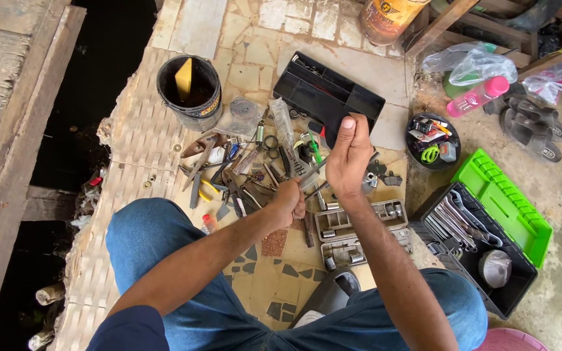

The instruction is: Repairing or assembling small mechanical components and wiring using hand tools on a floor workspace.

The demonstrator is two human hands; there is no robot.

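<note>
Honestly, I've got both fists clamped: left hand (289, 201) and right hand (349, 156) on a thin metal rod (312, 170); slip risks dropping it into the tool pile (242, 172).

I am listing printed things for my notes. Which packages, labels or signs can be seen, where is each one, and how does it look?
Black bucket: far left on the floor, round, with a yellow-and-black label band.
Rusty drum: top centre, cylindrical, with a yellow label.
Pink bottle: upper right, lying down, with white print.
Small packets: in a round black dish at right, mixed colours.
No screens or signs.
</note>
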